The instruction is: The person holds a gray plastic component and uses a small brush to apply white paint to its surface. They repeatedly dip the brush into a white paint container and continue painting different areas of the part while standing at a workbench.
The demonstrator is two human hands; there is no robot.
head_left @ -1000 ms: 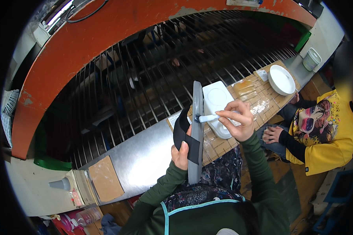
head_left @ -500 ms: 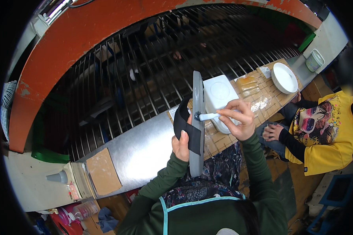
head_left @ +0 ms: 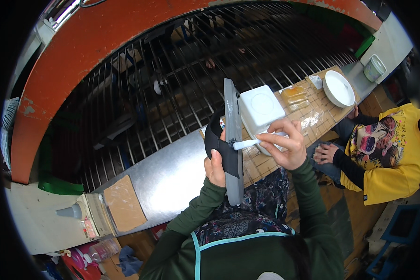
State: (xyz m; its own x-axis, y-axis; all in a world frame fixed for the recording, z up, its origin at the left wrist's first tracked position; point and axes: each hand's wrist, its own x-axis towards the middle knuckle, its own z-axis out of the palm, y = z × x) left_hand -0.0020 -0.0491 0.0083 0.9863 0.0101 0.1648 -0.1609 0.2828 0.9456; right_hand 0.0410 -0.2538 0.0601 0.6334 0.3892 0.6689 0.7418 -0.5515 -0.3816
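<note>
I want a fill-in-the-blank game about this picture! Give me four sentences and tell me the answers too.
1. The slim brush is in the person's ____ hand.
2. The left hand holds the grey-soled slipper, whose wide strap is coloured ____.
3. The co-worker sitting at the right wears a T-shirt that is mostly ____.
4. The round bowl near the co-worker is coloured ____.

Missing words: right; black; yellow; white.

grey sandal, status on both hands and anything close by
Left hand holding grey sandal at black strap. Right hand pinching pale-handled tool, tip at sandal. White container just beyond.
</note>
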